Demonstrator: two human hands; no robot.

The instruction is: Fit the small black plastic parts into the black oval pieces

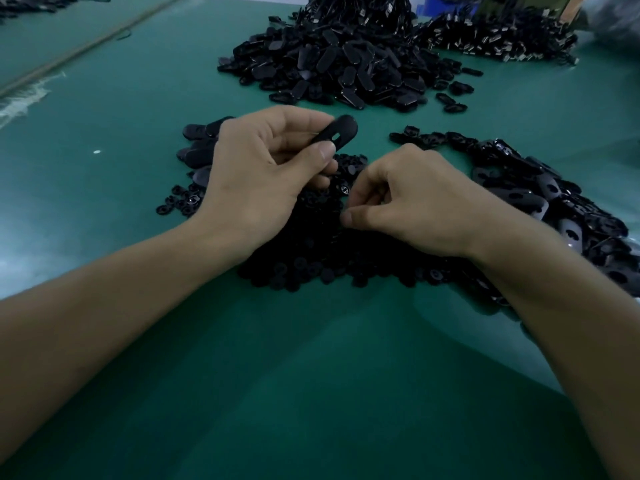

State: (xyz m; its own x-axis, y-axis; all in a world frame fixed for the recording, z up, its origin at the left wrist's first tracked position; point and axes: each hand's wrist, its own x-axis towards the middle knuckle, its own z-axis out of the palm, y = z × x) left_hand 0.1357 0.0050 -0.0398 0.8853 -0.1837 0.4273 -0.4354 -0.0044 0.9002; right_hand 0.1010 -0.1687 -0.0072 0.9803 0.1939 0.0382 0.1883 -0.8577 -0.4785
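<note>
My left hand [263, 178] gripped an oval piece [337, 133], my right hand [415, 206] curled over small parts [311, 251], couldn't tell if holding one.

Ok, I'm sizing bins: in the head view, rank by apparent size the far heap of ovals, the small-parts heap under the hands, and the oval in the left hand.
1. far heap of ovals and small-parts heap: similar spread; the nearer one is partly hidden, so unranked.
2. held oval: clearly smallest.
</note>
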